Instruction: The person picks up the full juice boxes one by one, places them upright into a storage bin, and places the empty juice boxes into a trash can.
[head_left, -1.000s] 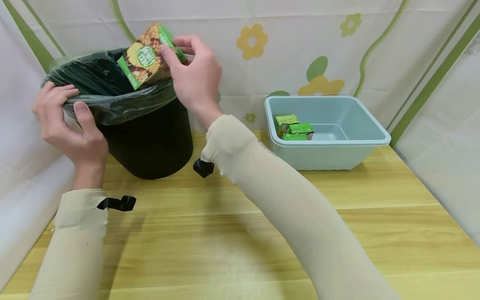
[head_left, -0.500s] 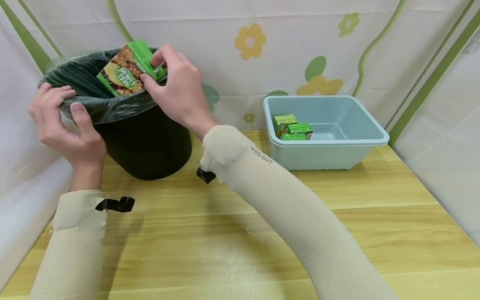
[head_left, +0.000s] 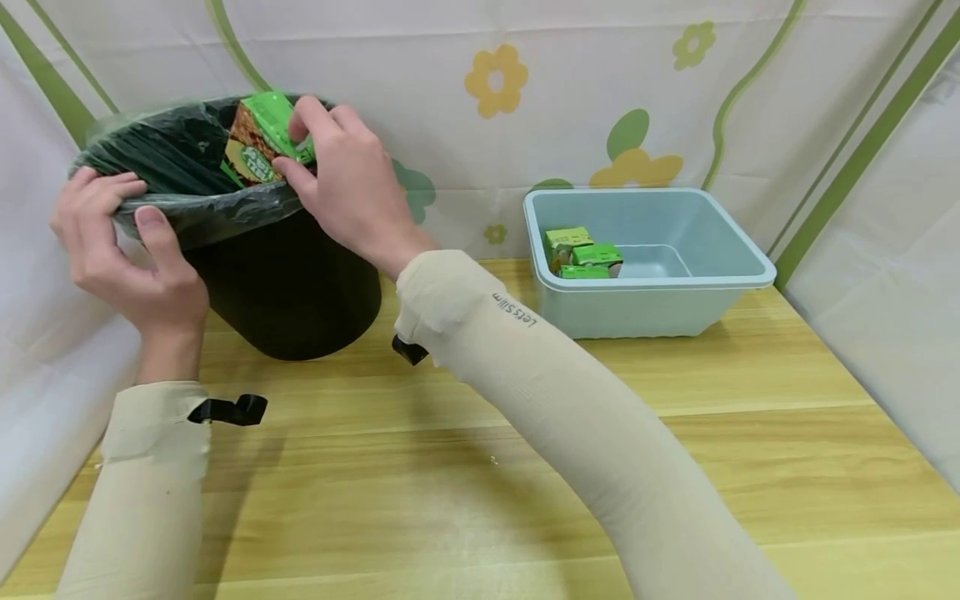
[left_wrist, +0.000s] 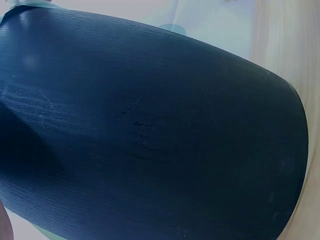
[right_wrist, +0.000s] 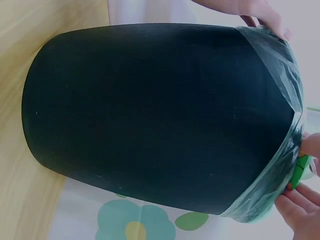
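A black trash can (head_left: 300, 287) with a dark green plastic liner (head_left: 161, 150) folded over its rim stands at the left, tilted. My left hand (head_left: 135, 258) grips its rim and liner, thumb outside and fingers over the edge. Between the thumb and fingers of my right hand (head_left: 352, 187) is a green and brown printed snack carton (head_left: 258, 137), partly inside the can's mouth. Its lower end is hidden behind the front rim. In the right wrist view only a green sliver of the carton (right_wrist: 299, 171) shows. The can's dark wall (left_wrist: 160, 125) nearly fills the left wrist view.
A light blue plastic tub (head_left: 652, 308) sits on the wood-grain table (head_left: 495, 500) at the right. Several small green cartons (head_left: 596, 254) lie in its left end. Behind everything hangs a white curtain (head_left: 420, 67) with flower prints.
My right hand has moved left and down with the snack carton, which sits lower in the can's mouth. My left hand keeps its grip on the rim.
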